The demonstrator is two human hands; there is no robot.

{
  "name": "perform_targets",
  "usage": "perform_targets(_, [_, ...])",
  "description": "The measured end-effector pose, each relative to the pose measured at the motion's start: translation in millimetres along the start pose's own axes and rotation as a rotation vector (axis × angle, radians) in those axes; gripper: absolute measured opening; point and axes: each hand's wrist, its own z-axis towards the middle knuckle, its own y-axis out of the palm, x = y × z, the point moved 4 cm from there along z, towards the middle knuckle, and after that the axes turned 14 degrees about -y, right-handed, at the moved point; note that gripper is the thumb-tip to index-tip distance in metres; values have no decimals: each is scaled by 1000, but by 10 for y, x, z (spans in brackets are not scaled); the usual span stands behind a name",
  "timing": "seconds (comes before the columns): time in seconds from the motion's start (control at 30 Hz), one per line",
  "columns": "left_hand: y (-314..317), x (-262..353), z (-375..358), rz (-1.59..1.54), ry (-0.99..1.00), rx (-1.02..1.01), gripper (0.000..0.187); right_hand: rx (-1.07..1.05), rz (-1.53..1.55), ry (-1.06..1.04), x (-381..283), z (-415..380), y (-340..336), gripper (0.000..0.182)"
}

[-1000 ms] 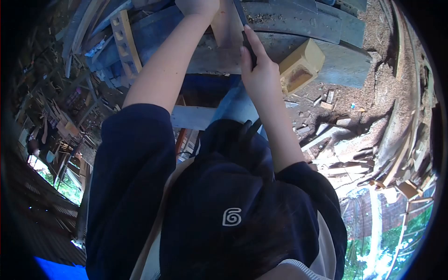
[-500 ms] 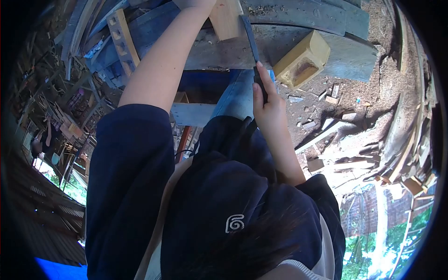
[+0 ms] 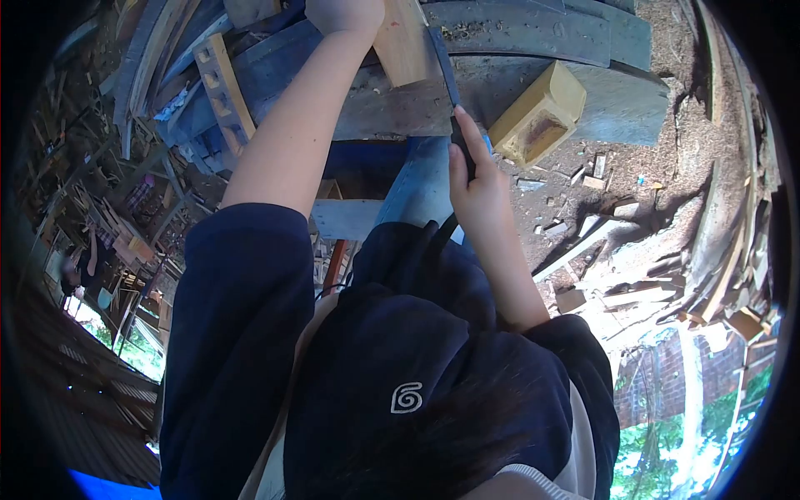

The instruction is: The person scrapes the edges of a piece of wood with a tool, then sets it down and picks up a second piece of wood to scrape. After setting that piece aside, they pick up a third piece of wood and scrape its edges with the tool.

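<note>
At the top edge my left hand is closed against a light-brown wooden block, its fingertips cut off by the frame. My right hand grips the black handle of a flat file, index finger and thumb stretched along it. The file's long dark blade points away from me and lies along the block's right edge. Under the block is a worn, grey-blue wooden bench. To the right of the file, a yellowish carved wood piece with a hollowed end rests on the bench.
A notched wooden strip leans at the left, beside stacked boards. Wood offcuts and shavings litter the ground at right, near a pile of planks. Another person is at far left.
The view has shifted slightly, so bench and block sit lower and more of my left hand shows. The file has slid a little forward along the block's edge.
</note>
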Motion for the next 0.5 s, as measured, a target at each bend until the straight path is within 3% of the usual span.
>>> perform_targets(0.23, [-18, 20, 2, 11, 7, 1, 55, 30, -21, -85, 174, -187, 86, 52])
perform_targets(0.3, [-45, 62, 6, -16, -47, -37, 55, 113, -36, -246, 157, -142, 111, 52])
perform_targets(0.4, [-37, 54, -31, -37, -87, -57, 55, 1, -116, -142, -81, 309, 123, 54])
perform_targets(0.5, [-21, 35, -5, -24, -48, -23, 56, 52, -86, -180, -59, 225, 150, 53])
